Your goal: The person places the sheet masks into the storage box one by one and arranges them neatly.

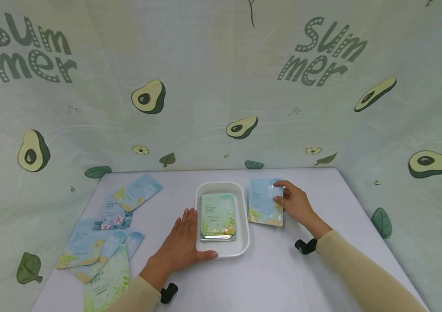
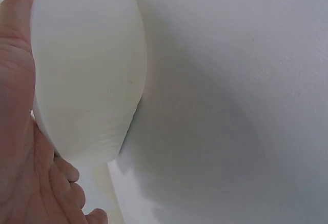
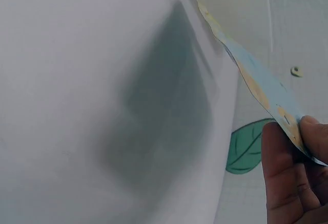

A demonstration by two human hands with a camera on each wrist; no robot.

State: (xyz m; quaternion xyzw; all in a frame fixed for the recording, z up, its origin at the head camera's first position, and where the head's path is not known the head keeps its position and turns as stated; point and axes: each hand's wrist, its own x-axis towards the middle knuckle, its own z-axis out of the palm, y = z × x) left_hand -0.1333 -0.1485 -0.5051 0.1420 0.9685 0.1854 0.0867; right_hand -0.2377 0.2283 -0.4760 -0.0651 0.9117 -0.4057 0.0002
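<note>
While lifted a bit off the table (image 1: 283, 277), the pouch (image 1: 264, 201) sat pinched in the right hand (image 1: 296, 204), long side up-frame, just right of the tray (image 1: 242, 242); left hand (image 1: 180, 245) flat on its left side.

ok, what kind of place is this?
Likely a staged tabletop recording booth, not a home: avocado-print cloth hung around a white table, with only a white tray and flat packets laid out.

"Summer" is printed twice on the backdrop cloth (image 1: 221, 86).
</note>
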